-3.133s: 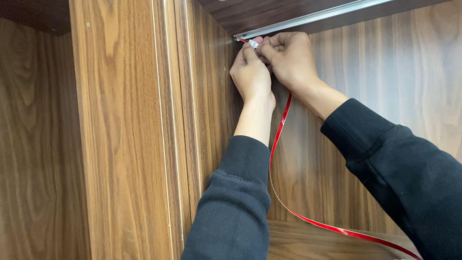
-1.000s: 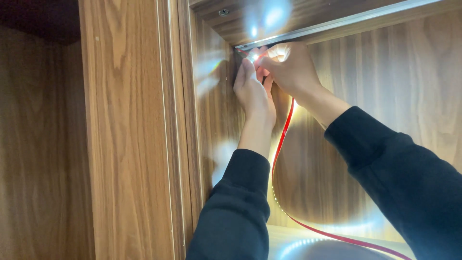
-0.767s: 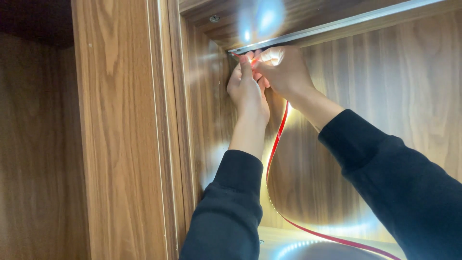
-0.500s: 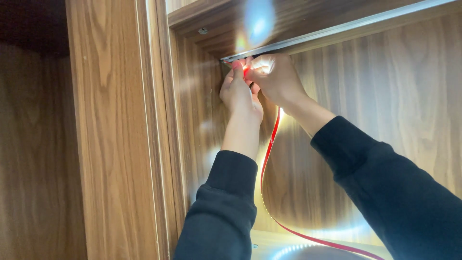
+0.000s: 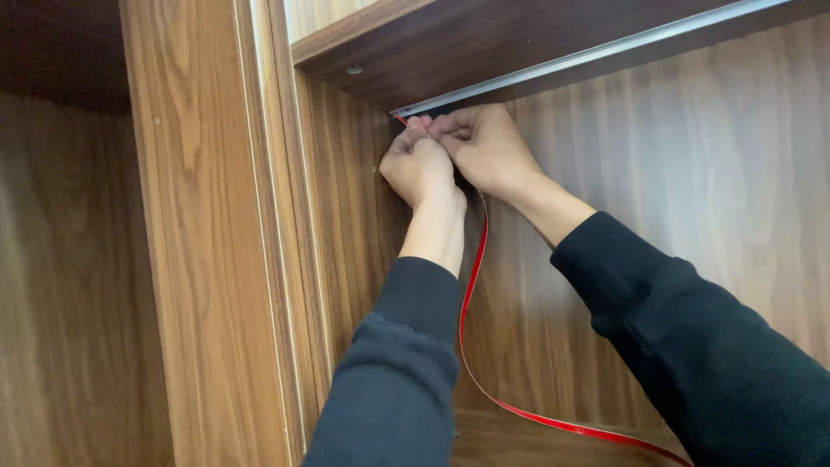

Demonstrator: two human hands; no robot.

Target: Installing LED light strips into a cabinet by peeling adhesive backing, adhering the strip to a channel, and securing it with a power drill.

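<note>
Up under the shelf (image 5: 519,43), at the left end of the metal channel (image 5: 596,56), the left hand (image 5: 421,164) and the right hand (image 5: 488,151) are pressed together, knuckle to knuckle. Both are curled tight, and the end of a red strip (image 5: 471,285) is pinched between their fingertips, just at the mouth of the channel; how much of the strip's end already lies inside cannot be told, since it is hidden by the fingers. From the hands the strip is let fall between the two dark sleeves (image 5: 406,363), down the back panel (image 5: 692,190), and is bent along the cabinet floor (image 5: 510,437) toward the right, where it is lost behind the right arm. By its loose hang and easy curve it is judged to be light, thin and limp, glossy and likely a little slippery on its red face; it could be kinked or twisted if pulled hard, so it is best held close to its end, flat between thumb and finger, with the slack left free. Counted: two hands, one strip, one channel, one shelf, and one upright post (image 5: 207,259) at the left of the compartment.
</note>
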